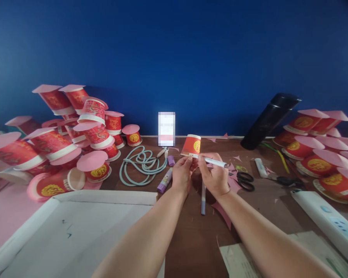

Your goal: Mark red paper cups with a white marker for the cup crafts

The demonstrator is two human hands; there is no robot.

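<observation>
Seemingly for steadiness, our left hand (182,173) pinches the red-and-gold paper cup (191,145) mid-frame; right hand (216,175) holds slim white pen (218,162).

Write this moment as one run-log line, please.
left hand: holding red cup | right hand: holding white marker | nearby: purple-ended tube, black bottle
</observation>
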